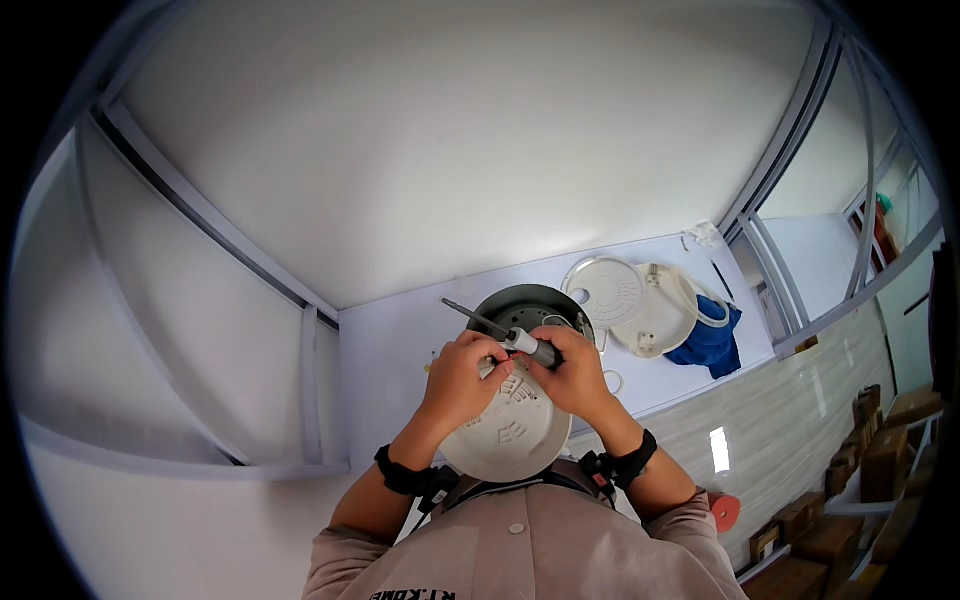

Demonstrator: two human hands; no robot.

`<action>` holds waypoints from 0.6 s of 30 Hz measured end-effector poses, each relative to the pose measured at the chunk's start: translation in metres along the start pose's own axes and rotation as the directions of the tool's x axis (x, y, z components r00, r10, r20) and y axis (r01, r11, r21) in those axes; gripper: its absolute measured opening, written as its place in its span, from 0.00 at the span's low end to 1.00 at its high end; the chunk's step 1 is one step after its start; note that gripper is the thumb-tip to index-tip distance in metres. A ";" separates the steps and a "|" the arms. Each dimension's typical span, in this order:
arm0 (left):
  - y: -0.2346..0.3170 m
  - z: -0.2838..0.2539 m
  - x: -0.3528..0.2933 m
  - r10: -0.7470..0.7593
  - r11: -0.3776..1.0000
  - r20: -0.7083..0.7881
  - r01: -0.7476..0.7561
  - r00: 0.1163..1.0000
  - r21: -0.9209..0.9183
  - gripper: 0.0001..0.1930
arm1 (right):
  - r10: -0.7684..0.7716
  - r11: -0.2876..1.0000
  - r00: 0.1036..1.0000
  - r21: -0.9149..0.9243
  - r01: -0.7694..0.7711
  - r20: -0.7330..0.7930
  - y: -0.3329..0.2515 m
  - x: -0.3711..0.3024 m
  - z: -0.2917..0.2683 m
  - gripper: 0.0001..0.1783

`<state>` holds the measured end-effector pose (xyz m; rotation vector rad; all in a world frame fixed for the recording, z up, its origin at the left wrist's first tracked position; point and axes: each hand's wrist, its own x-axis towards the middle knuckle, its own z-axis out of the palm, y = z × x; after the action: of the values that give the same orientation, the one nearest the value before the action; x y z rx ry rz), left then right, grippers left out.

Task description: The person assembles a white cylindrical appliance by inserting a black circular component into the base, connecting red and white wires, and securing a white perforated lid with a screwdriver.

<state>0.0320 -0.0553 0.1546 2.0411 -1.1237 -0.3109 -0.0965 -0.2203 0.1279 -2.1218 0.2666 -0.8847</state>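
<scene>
My right hand (577,372) is closed around the dark grey handle of a screwdriver (521,342) with a white collar, its long shaft pointing up and to the left. Beside it my left hand (462,378) has its thumb and fingers pinched together. Something small and red shows between the two hands; I cannot make out what it is. Below them, close to my body, a round off-white plastic cover (512,440) with moulded slots leans toward me. Just behind the hands stands a round dark grey pot-like housing (530,296), partly hidden by them and the screwdriver.
Right of the housing lie a white perforated disc (608,288), a round cream base (650,322), a curved white tube (715,321) and a blue cloth (712,352). The white table (400,330) backs onto a wall. Cardboard boxes (885,460) stand at lower right.
</scene>
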 end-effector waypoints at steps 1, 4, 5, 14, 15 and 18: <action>0.003 -0.001 0.002 -0.020 0.999 0.018 0.020 1.000 -0.025 0.09 | -0.003 1.000 1.000 0.020 0.003 -0.013 0.000 0.000 0.002 0.20; -0.004 0.002 0.007 0.010 0.997 0.035 -0.007 0.999 -0.082 0.09 | -0.017 1.000 1.000 -0.015 0.017 -0.025 0.000 0.000 0.002 0.21; -0.010 0.004 0.008 0.033 0.995 0.032 -0.030 0.999 -0.098 0.10 | -0.024 0.999 0.999 -0.042 0.022 -0.024 0.000 -0.001 0.001 0.22; -0.027 -0.002 0.009 0.147 0.976 0.117 -0.125 0.982 -0.176 0.12 | -0.300 0.921 0.949 -0.231 0.315 0.097 -0.015 -0.015 -0.019 0.27; -0.025 -0.004 0.010 0.151 0.976 0.122 -0.128 0.981 -0.175 0.13 | -0.317 0.905 0.942 -0.262 0.334 0.107 -0.016 -0.016 -0.020 0.27; -0.004 -0.009 0.010 0.138 0.984 0.151 -0.118 0.979 -0.135 0.14 | -0.276 0.923 0.961 -0.274 0.272 0.022 -0.016 -0.018 -0.017 0.28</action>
<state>0.0455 -0.0573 0.1594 1.8493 -1.2944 -0.4754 -0.1228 -0.2115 0.1375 -2.4526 0.1041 -1.0789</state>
